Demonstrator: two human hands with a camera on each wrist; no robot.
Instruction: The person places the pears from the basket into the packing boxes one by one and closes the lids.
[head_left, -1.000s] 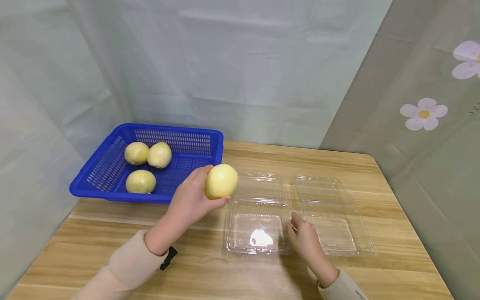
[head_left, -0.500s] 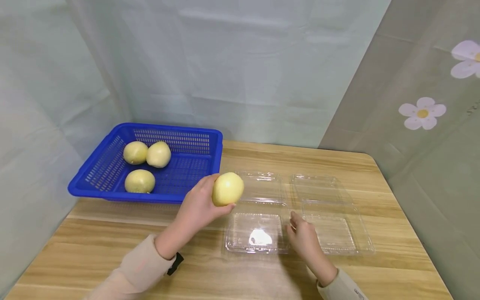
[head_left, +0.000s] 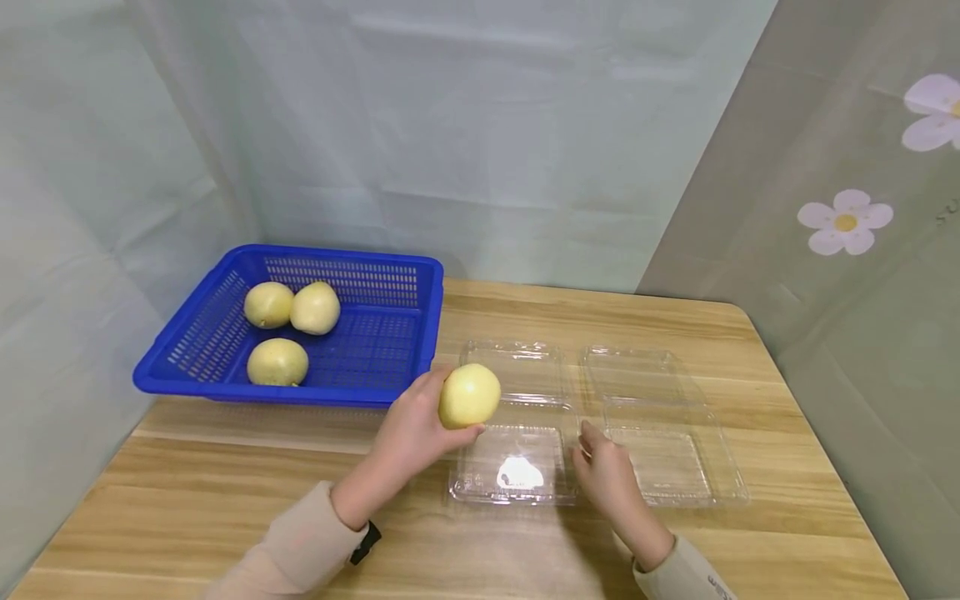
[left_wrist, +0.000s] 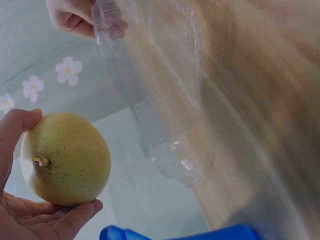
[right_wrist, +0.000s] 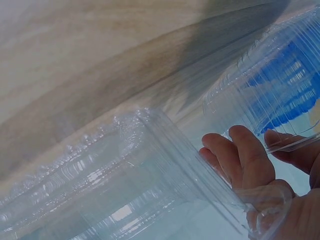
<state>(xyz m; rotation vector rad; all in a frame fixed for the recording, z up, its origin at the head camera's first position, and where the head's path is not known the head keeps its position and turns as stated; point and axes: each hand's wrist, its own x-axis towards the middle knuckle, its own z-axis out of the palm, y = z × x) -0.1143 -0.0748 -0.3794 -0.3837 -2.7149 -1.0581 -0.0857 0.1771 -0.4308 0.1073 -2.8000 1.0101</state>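
My left hand [head_left: 414, 427] grips a round, pale yellow pear [head_left: 470, 396] with thumb and fingers, above the left edge of an open clear plastic container [head_left: 517, 500]. The speckled skin and short stem of that pear [left_wrist: 70, 160] face the left wrist view. My right hand [head_left: 609, 475] is at the right edge of the same container, pinching its rim [right_wrist: 292, 145] between thumb and fingers. A second open clear container [head_left: 693, 500] lies just right of that hand, with its lid folded back. Both containers hold nothing.
A blue slotted basket [head_left: 375, 393] stands at the back left with three pears [head_left: 278, 362] inside. The wooden table [head_left: 795, 517] carries everything. Pale cloth [head_left: 480, 150] hangs behind and at both sides.
My left hand has carried the pear right and toward me, from beside the basket's front right corner to over the left container. My right hand has stayed at that container's edge.
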